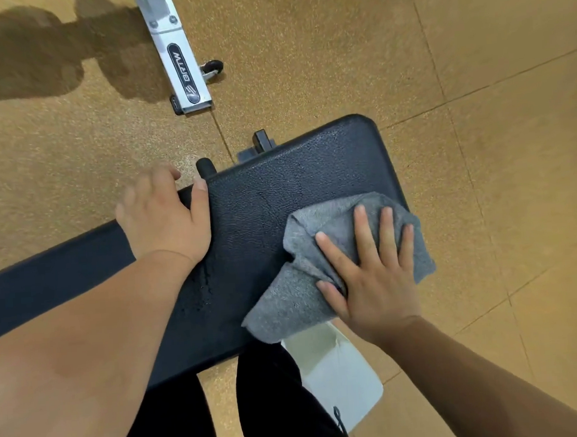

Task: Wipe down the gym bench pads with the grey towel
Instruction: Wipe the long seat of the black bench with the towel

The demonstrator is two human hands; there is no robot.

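Head view looks straight down on a tan speckled floor [336, 44], cut by thin seams, with a dark shadow in the upper left corner. Across the middle lies the black bench pad [278, 191], its grained surface running from the left edge to a rounded end on the right; a narrower black pad [52, 279] continues to the left of it. Beyond the bench, a silver metal frame bar [176, 52] with a black oval label lies on the floor, a small black wheel [212, 67] just beside it. Under the near edge of the pad a white frame part [339, 378] shows, next to the person's black trousers [276, 407].

On the right end of the pad sits the grey towel [305, 285], crumpled and partly hanging over the pad's near and right edges. The right hand [373, 274] presses flat on the towel, fingers spread and straight, gripping nothing. The left hand [164, 216] rests on the far edge of the pad, fingers curled over that edge and thumb lying on top. Just past its thumb a black knob [205, 166] sticks up.
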